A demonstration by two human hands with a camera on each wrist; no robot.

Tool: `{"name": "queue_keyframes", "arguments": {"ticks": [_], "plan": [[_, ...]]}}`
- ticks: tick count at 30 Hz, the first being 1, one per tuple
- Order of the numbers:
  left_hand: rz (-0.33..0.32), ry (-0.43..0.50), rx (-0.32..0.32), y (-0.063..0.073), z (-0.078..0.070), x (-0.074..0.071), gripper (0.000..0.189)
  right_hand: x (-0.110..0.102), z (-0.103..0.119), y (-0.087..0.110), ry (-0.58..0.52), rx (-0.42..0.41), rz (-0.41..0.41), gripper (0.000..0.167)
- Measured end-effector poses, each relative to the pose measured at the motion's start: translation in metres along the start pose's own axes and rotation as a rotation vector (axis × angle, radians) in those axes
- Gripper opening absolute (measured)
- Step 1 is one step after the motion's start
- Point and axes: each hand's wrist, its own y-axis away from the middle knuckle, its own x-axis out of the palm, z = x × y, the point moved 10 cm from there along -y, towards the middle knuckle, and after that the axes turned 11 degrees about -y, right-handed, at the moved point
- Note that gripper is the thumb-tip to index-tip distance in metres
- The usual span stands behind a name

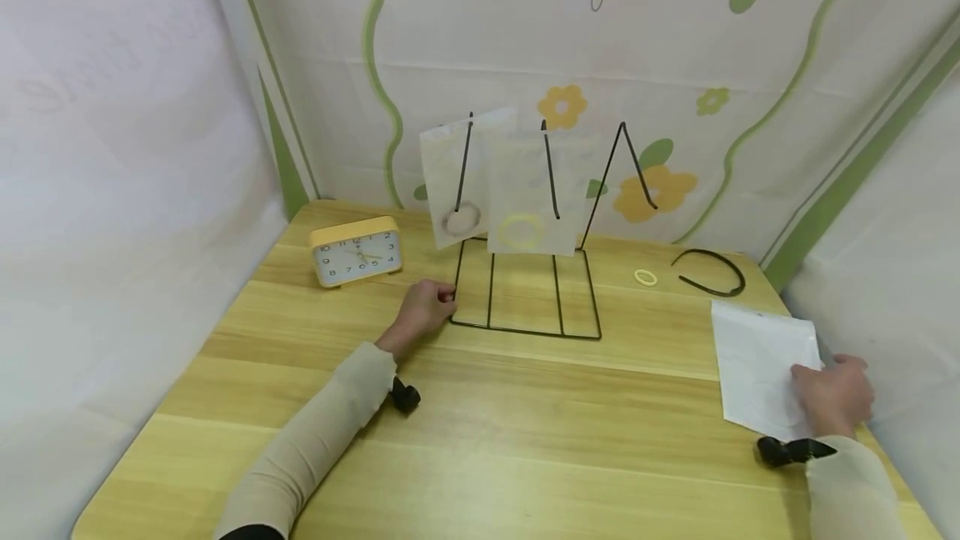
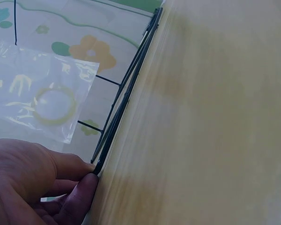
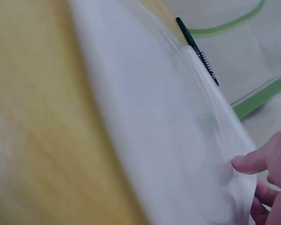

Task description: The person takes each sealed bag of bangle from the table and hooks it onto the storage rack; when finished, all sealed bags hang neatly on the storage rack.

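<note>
A black wire display rack (image 1: 525,331) stands on the table with raised hooks. My left hand (image 1: 423,309) pinches the left side of its base between thumb and fingers; the left wrist view shows the grip at a corner. Two clear bags hang on the hooks: the left bag (image 1: 438,161) contains a greyish ring, the middle bag (image 1: 536,182) a yellow ring (image 2: 73,104). The right hook (image 1: 641,177) bears no bag. At the table's right side my right hand (image 1: 836,394) holds a white plastic bag (image 1: 757,365) by its edge, thumb on top.
A yellow alarm clock (image 1: 358,258) stands left of the rack. Back right on the wooden table (image 1: 525,473) lie a small pale yellow ring (image 1: 637,275) and a black toothed headband (image 1: 741,280). Printed white cloth (image 1: 487,40) hangs close behind and at both sides.
</note>
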Motion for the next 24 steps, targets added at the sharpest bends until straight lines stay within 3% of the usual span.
{"name": "queue_keyframes", "arguments": {"ticks": [7,12,15,19,24], "plan": [[-0.012,-0.027,0.016,-0.001,-0.002,-0.001,0.018,-0.010,-0.005,-0.003,-0.096,-0.056,-0.041,0.058],[0.001,-0.021,0.016,-0.001,-0.003,0.000,0.011,-0.018,-0.002,0.003,-0.163,-0.060,-0.084,0.050],[0.002,-0.020,0.011,-0.001,-0.003,-0.001,0.009,-0.022,-0.001,0.005,-0.248,-0.023,-0.094,0.037],[-0.010,-0.029,0.008,0.000,-0.003,-0.003,0.018,-0.023,0.001,0.009,-0.496,0.051,-0.074,0.009],[-0.003,-0.013,-0.004,0.002,-0.002,-0.004,0.029,-0.015,0.017,0.023,-0.938,0.103,-0.009,0.019]]}}
